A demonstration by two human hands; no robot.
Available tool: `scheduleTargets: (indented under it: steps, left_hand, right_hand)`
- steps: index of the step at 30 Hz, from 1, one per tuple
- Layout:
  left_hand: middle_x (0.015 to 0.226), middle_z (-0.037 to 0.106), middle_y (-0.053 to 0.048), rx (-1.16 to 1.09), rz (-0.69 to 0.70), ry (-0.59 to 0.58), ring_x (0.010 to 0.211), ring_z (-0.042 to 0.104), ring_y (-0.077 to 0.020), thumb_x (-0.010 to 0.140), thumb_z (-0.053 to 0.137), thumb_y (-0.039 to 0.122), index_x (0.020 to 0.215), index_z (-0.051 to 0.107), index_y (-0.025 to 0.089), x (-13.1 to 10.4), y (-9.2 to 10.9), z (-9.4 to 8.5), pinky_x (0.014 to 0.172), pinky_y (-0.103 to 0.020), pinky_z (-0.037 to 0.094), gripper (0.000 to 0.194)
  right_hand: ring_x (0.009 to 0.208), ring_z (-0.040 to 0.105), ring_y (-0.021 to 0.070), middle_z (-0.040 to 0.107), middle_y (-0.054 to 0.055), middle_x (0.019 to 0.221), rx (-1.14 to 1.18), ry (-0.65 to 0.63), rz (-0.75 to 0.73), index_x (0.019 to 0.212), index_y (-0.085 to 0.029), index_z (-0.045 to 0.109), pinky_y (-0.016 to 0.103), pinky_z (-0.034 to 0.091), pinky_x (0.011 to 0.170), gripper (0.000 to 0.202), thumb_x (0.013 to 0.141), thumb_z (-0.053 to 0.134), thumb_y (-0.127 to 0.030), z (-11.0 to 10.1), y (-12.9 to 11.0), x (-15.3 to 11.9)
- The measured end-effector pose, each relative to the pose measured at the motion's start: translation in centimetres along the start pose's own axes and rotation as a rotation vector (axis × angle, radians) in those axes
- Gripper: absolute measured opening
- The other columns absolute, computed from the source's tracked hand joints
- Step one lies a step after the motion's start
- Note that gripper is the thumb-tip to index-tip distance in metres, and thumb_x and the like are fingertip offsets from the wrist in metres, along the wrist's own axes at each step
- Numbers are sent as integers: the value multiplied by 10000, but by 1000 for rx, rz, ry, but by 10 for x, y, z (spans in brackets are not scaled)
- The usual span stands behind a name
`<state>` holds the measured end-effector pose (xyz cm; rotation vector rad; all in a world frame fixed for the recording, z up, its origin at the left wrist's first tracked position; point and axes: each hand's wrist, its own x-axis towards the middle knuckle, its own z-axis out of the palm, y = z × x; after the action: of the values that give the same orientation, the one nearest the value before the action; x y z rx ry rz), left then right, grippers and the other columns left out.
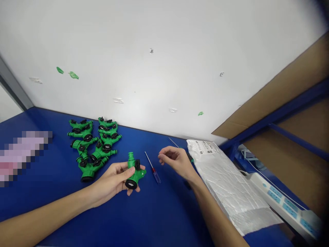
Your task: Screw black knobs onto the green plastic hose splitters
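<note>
My left hand [119, 178] holds a green Y-shaped hose connector [137, 174] with a black valve lever and a black ring, thumb on its front and fingers behind. To the right, my right hand [176, 159] hovers above the blue table, its fingers curled with thumb and fingertips close together; whether something tiny is between them cannot be made out. Between the hands lies a small screwdriver [155, 174] with a red and clear purple handle. Another screwdriver's thin shaft [173, 142] shows behind my right hand, its handle partly hidden.
Several similar green connectors [96, 147] lie in two rows at the left of the blue table [159, 219]. A silver padded bag [228, 181] lies at the right, beside a white power strip [280, 202]. A white wall [159, 79] rises behind. A pixelated patch covers the far left.
</note>
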<state>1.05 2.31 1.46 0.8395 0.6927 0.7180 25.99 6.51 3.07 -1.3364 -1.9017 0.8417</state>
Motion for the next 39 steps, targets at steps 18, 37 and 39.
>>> scheduleTargets:
  steps: [18,37,39]
  left_hand:
    - [667,623,-33,-56,-21,-100,668,699,-197,834,710,411,918,670,119,-3,-7,5,514,-234,458,307]
    - [851,591,-5,119,83,13,711,727,-211,855,669,439,1103,527,196,-1,-11,3,483,-227,485,375]
    - [799,576,6,127,97,15,694,726,-211,871,638,461,1082,531,190,-1,-12,3,465,-217,480,359]
  right_hand:
    - [708,589,144,640,54,850,349,-2,-179,820,-186,695,254,500,612,123,892,661,-281,43,-45,-31]
    - [716,620,154,679,43,821,110,4,-262,848,-195,662,269,501,662,119,930,578,-215,45,-45,-34]
    - [716,622,154,677,44,828,94,2,-277,860,-196,664,269,505,661,124,936,570,-219,45,-45,-34]
